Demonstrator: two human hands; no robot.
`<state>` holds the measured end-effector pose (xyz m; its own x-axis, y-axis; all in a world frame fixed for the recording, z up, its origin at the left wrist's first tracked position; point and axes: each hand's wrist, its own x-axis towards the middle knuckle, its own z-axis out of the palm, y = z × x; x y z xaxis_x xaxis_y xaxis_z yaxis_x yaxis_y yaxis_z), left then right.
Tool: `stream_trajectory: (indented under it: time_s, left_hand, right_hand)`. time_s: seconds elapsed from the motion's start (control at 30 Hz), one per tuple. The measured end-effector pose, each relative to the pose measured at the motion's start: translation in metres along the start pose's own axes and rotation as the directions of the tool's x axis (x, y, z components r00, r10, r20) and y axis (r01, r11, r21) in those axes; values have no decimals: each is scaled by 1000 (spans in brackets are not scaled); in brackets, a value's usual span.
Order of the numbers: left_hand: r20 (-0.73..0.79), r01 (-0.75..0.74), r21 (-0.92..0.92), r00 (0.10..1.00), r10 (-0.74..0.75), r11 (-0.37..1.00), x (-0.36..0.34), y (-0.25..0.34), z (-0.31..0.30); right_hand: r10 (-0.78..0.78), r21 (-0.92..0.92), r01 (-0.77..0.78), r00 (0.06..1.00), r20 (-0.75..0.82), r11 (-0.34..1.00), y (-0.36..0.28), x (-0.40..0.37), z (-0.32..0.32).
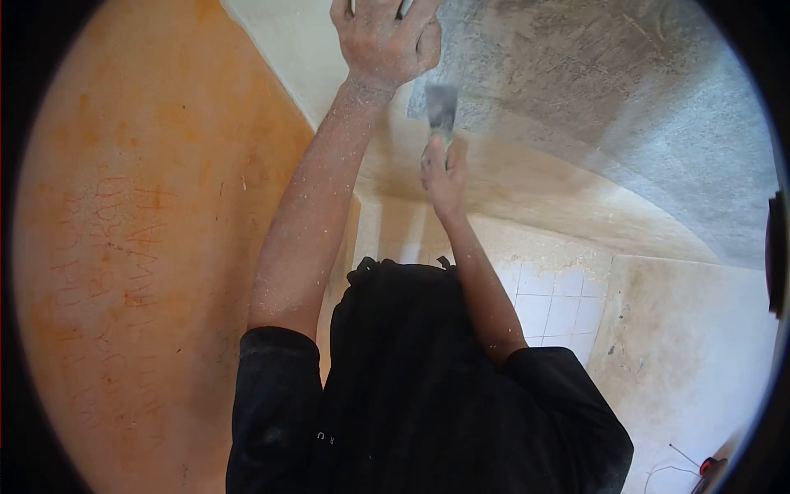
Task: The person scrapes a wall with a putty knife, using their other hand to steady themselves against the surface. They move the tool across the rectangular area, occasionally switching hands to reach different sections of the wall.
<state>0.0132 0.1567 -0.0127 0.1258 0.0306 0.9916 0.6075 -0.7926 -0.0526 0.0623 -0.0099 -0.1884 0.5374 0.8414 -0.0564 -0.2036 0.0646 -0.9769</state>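
My right hand [445, 177] is wrapped round the handle of a scraper [442, 105], whose flat metal blade points up. The blade, slightly blurred, is at the lower edge of a rough grey patch [551, 58] on the pale surface; whether it touches cannot be made out. My left hand [387, 41] is raised higher, against or close to that surface, its back facing me. Its fingers are apart, with the tips cut off by the top edge. Pale flecks dot both forearms.
An orange wall [164, 247] with red handwriting stands on the left. Below the curved surface are white tiles [547, 309] and a stained pale wall [683, 329]. A red and black object [709, 468] with thin wires lies at lower right. My black shirt [411, 387] fills the lower middle.
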Motion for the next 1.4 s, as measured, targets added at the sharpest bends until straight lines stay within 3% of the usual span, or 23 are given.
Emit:
stream_trajectory:
  time_s: [0.17, 0.23, 0.37, 0.47, 0.53, 0.67, 0.73, 0.87, 0.97, 1.03, 1.17, 1.23, 1.33, 1.37, 1.4]
  left_hand:
    - [-36, -7, 17, 999, 8, 1000, 0, 0, 6]
    - [-21, -11, 6, 1000, 11, 1000, 0, -2, 5]
    - [-53, -27, -9, 998, 27, 1000, 1, -1, 6]
    - [-11, -27, 61, 1000, 28, 998, 0, -2, 4]
    - [5, -23, 24, 1000, 23, 999, 0, -3, 2]
    - [-26, -29, 26, 999, 30, 999, 0, -1, 4]
    - [14, -17, 34, 1000, 17, 999, 1, -1, 2]
    - [28, -10, 18, 1000, 10, 1000, -1, -3, 3]
    - [-159, -39, -68, 987, 28, 997, 3, -1, 11]
    - [-155, -58, -37, 987, 52, 998, 3, -1, 10]
    - [-165, -9, -58, 986, -1, 998, 2, -1, 12]
    - [-159, -14, -72, 987, 3, 997, 0, -1, 14]
    - [-216, -31, -98, 976, 10, 995, 4, 0, 19]
    - [-210, -35, -102, 978, 13, 994, 4, 0, 19]
    - [-198, -37, -98, 980, 16, 994, 5, -2, 16]
  right_hand:
    - [6, 18, -6, 1000, 5, 1000, -12, -5, 0]
    - [-48, 40, 49, 998, -36, 998, -58, -2, 10]
    - [-44, -27, 43, 998, -54, 999, -12, 3, -13]
    - [-44, 35, 43, 999, 4, 998, -23, -3, -12]
    - [-103, 138, 121, 986, -135, 983, -76, 2, -2]
    - [-199, 3, 201, 972, -123, 980, -33, 5, -27]
    - [-29, 31, 33, 993, -116, 999, -15, -7, -25]
    - [-31, 108, 50, 985, -170, 993, -56, -2, -26]
    - [-200, 112, 213, 973, -116, 971, -40, 6, -46]
    - [-99, -99, 79, 973, -207, 992, 14, 5, -61]
    - [-77, 27, 83, 980, -181, 996, -42, -1, -56]
    - [-147, 167, 161, 985, -92, 973, -87, 0, -55]
    - [-130, 79, 142, 982, -135, 987, -20, 2, -71]
    - [-52, 39, 59, 984, -168, 997, -3, -4, -76]
    - [-58, 37, 65, 986, -158, 997, -8, -4, -73]
